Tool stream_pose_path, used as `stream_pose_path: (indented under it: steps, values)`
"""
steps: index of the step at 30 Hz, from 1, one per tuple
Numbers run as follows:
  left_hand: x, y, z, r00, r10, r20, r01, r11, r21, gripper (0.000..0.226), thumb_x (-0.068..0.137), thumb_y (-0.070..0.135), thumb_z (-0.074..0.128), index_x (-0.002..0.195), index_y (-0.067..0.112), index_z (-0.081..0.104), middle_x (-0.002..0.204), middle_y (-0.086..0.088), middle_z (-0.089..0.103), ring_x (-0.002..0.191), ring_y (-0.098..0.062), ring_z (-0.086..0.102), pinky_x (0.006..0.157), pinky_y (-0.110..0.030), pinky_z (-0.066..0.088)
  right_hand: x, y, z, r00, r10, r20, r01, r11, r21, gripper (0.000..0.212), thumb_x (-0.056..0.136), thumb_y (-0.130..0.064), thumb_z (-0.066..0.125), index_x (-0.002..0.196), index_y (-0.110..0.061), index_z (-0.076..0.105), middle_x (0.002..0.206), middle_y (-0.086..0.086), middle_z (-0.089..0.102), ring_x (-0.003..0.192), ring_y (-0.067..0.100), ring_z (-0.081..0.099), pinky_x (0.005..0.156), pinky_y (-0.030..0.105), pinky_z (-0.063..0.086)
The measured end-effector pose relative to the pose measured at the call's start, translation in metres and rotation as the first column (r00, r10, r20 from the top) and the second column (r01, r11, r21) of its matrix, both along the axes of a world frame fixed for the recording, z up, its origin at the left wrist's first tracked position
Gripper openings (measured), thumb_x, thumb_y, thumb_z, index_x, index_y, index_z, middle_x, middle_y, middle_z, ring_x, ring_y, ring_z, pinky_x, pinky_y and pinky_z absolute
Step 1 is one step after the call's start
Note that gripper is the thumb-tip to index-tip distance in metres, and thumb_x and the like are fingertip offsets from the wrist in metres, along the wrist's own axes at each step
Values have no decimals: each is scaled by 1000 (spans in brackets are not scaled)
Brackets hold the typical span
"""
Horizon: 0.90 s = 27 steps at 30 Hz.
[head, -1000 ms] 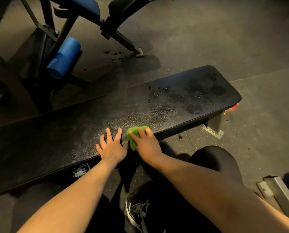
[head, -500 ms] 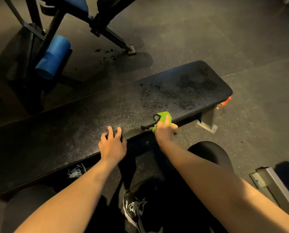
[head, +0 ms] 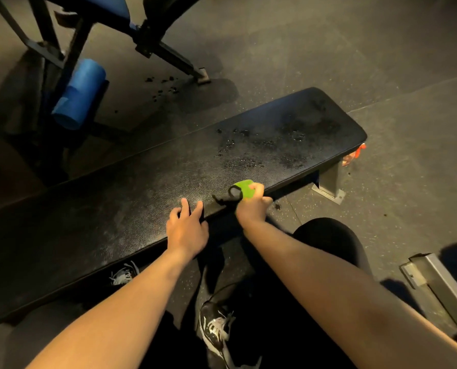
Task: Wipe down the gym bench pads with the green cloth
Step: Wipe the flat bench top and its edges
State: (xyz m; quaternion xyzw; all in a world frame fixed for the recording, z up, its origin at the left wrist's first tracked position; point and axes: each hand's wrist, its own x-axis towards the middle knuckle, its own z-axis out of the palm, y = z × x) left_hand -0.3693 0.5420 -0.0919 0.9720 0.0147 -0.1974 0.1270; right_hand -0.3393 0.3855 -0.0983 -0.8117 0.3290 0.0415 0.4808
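Your right hand (head: 252,209) has slid away from your left hand (head: 186,229), clenched round the green cloth (head: 244,188) at the bench pad (head: 142,187) edge; the left rests flat, released; droplets (head: 248,150) beyond look unwiped; much remains.

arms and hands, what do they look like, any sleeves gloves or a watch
The left hand and the right hand are bare, with no gloves. Both arms are bare too, and no sleeve shows up to the lower edge of the picture. No watch or wristband sits on either wrist. The light is too dim to rule out a thin ring.
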Motion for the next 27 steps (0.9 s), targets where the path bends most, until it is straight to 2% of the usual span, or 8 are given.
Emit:
stream_pose_path:
  steps: [5, 7, 10, 13, 16, 22, 25, 27]
  values:
    - [6, -1, 3, 999, 13, -46, -13, 1000, -3, 59, 101, 33, 45, 157, 32, 25, 167, -11, 6, 145, -39, 14, 114, -49, 30, 17, -23, 2, 982, -185, -43, 181, 979, -96, 32, 102, -31, 48, 129, -14, 44, 102, 0, 44, 78, 15, 47, 58, 25, 30]
    - [7, -3, 4, 998, 31, -59, -31, 999, -15, 60, 100, 29, 45, 156, 32, 27, 167, -11, 5, 145, -39, 13, 114, -50, 29, 12, -2, 5, 960, -259, -102, 265, 964, 40, 37, 100, -19, 50, 134, -10, 38, 119, 7, 44, 92, 25, 53, 71, 25, 36]
    - [7, -5, 4, 997, 53, -64, -54, 998, -22, 62, 96, 23, 46, 155, 32, 29, 167, -10, 5, 144, -39, 14, 114, -49, 27, -9, 43, 2, 987, -128, -96, 143, 975, 169, 38, 98, -8, 44, 133, -19, 41, 132, 14, 32, 103, 33, 54, 91, 26, 39]
    - [6, -2, 5, 997, 28, -69, -28, 1000, -4, 65, 96, 21, 46, 156, 34, 25, 168, -9, 3, 145, -38, 13, 114, -48, 30, -26, 67, -4, 995, -44, -85, 68, 953, 296, 31, 96, -8, 45, 119, -29, 44, 128, 11, 30, 92, 28, 55, 93, 37, 50]
    - [6, 2, 7, 997, -2, -73, 3, 1000, 16, 72, 93, 16, 47, 157, 35, 22, 168, -6, 2, 145, -36, 14, 114, -46, 32, -25, 55, 0, 997, -46, -67, 67, 932, 356, 37, 94, -2, 44, 119, -29, 43, 128, 10, 27, 93, 25, 51, 86, 30, 45]
    - [9, 3, 9, 993, 6, -120, -6, 1000, -4, 75, 93, 10, 44, 157, 39, 18, 168, -3, 0, 145, -32, 11, 113, -43, 35, 25, -30, 7, 946, -308, -98, 323, 915, 240, 46, 97, -12, 51, 140, -8, 35, 135, 10, 42, 118, 28, 49, 101, 37, 40]
    - [9, 2, 8, 993, 12, -120, -11, 1000, 2, 76, 93, 10, 45, 158, 38, 18, 169, -4, -1, 145, -32, 10, 114, -44, 34, 38, -51, 7, 955, -274, -117, 284, 955, 81, 41, 96, -26, 52, 135, -19, 42, 123, 2, 45, 107, 28, 46, 82, 40, 39]
    - [9, 1, 8, 992, 21, -128, -21, 1000, -4, 77, 93, 9, 45, 158, 39, 17, 169, -3, -2, 146, -32, 9, 115, -43, 33, 33, -43, 9, 917, -371, -145, 385, 919, 89, 43, 100, -35, 48, 137, -16, 38, 124, 7, 45, 110, 26, 46, 83, 37, 34]
